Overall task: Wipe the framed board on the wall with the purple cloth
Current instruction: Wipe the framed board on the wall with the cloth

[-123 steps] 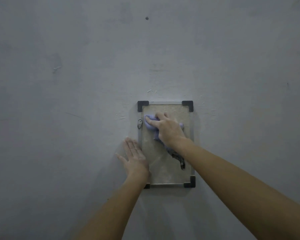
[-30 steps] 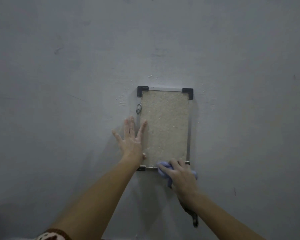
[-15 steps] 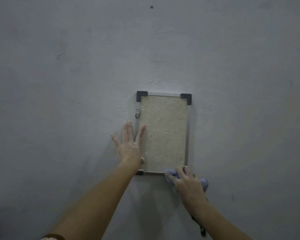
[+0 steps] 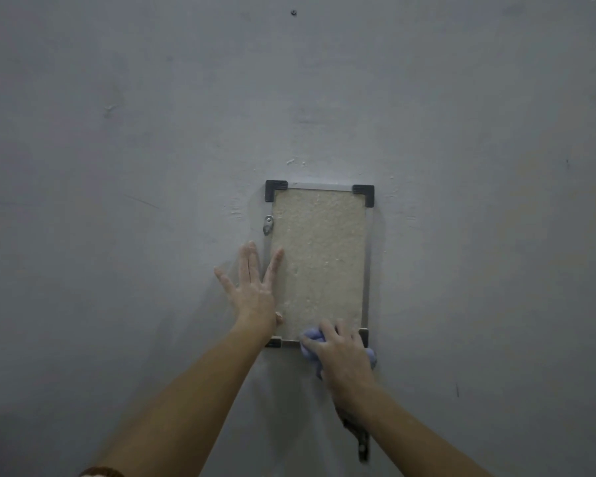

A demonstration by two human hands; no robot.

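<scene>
At bottom right corner of framed board (image 4: 320, 256), right hand (image 4: 343, 359) grips purple cloth (image 4: 311, 340); left hand (image 4: 252, 292) lies splayed flat. Wiping judged nearly complete.

The place looks like a dimly lit indoor room, and the view is filled by a plain grey painted wall (image 4: 117, 235) with scuffs, scratches and a chipped spot (image 4: 109, 110). A small framed board (image 4: 319, 256) sits against it beside a metal hanger (image 4: 268, 224), with a dark screw (image 4: 293, 12) higher up. The kind of room cannot be told.
</scene>
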